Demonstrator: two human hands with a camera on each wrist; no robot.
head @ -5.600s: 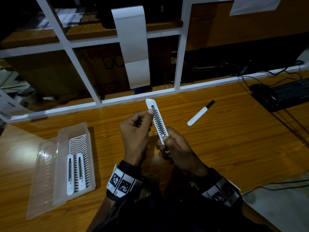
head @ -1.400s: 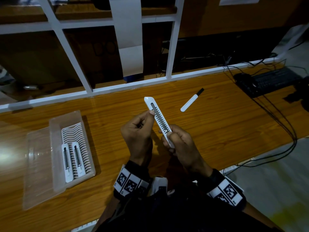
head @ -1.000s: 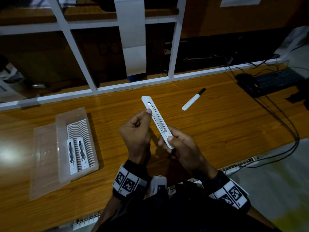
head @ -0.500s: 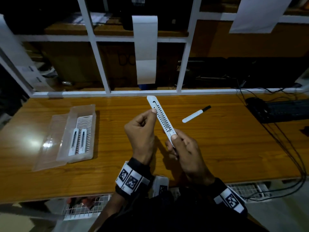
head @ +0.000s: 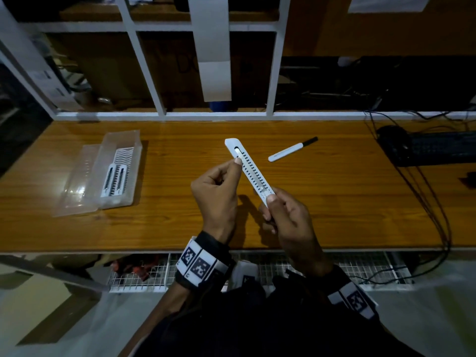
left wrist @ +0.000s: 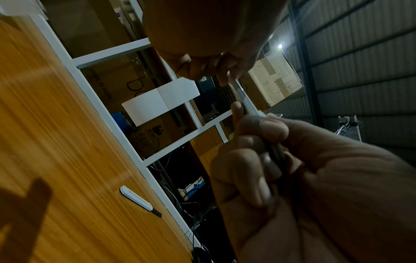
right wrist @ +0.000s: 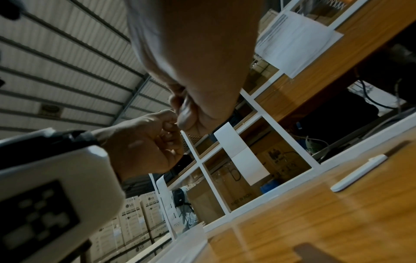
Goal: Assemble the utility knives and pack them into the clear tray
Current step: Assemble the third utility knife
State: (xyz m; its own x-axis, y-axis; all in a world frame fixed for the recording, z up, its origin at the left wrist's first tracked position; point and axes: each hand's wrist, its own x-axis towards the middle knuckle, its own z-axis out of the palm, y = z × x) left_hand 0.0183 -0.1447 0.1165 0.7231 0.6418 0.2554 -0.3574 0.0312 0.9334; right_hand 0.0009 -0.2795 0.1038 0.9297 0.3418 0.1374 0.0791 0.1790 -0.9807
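White plastic knife body [head: 251,172] is up off the counter [head: 334,215], slanted, nose pointing away and left. My right hand [head: 288,217] has fingers curled round the butt end w/ thumb on top near the slider; my left hand [head: 219,191] is curled too, thumb tip pressing the body's edge just below the nose slot. So both hands are closed on the same piece, neither one free.

Judging by the toothed track facing me, I'm seating or checking the slider, so best to keep the right grip firm and low, let the left only steady the nose, and run the slider along the notches w/o twisting the shell. Fingers should stay clear of the nose opening, since a blade could come out there; can't tell whether one is loaded.

Another knife part [head: 292,149], white w/ a black tip, lies on the counter just beyond, apart from my hands. Clear tray [head: 123,191] sits well to the left w/ two finished knives [head: 114,179] side by side; this one probably goes next to them.
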